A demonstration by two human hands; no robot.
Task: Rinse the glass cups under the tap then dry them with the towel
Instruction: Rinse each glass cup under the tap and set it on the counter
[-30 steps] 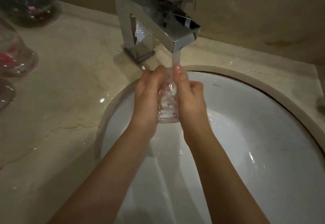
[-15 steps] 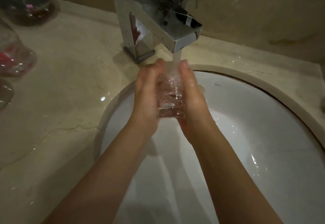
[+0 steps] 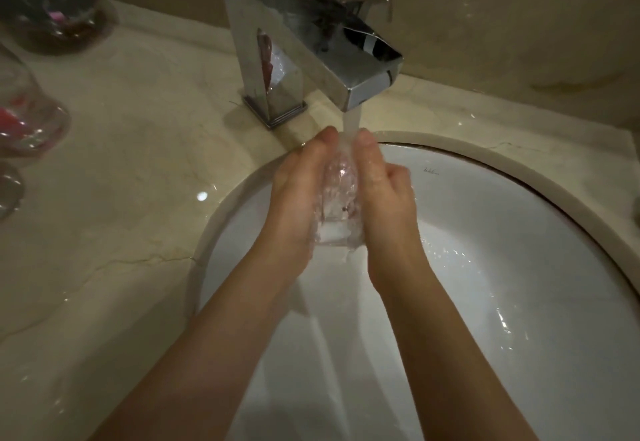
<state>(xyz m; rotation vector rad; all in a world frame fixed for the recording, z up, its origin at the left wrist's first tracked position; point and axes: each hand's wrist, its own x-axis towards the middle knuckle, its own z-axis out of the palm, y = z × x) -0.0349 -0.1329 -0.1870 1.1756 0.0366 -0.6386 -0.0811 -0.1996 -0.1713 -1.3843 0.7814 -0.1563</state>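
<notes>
Seen from the head camera, a person rinses a clear glass cup [image 3: 338, 203] over a white sink [image 3: 485, 232], both bare forearms reaching in from six o'clock and meeting just above the middle of the frame. The left hand [image 3: 298, 198] clasps the cup's left wall, its back turned up, its thumb laid along the glass and pointing toward twelve o'clock; the other fingers wrap round the far side and are hidden. The right hand [image 3: 384, 194] mirrors it on the right wall, thumb likewise along the glass, the knuckles of its curled fingers showing at three o'clock of the cup. The cup stands roughly upright between the two palms, its thick base toward the camera and its mouth up under the stream. Water [image 3: 351, 121] falls from the spout of an angular chrome tap [image 3: 304, 49], which stands at twelve o'clock of the hands on a pale marble counter [image 3: 121, 180]; the stream lands between the two thumb tips and spills off the cup's base into the basin. Droplets glint on the bowl at three o'clock of the hands. At nine o'clock, at the frame's edge, a second clear glass [image 3: 27, 118] with red inside stands on the counter. At ten o'clock sits a dark glass bowl [image 3: 52, 10].
</notes>
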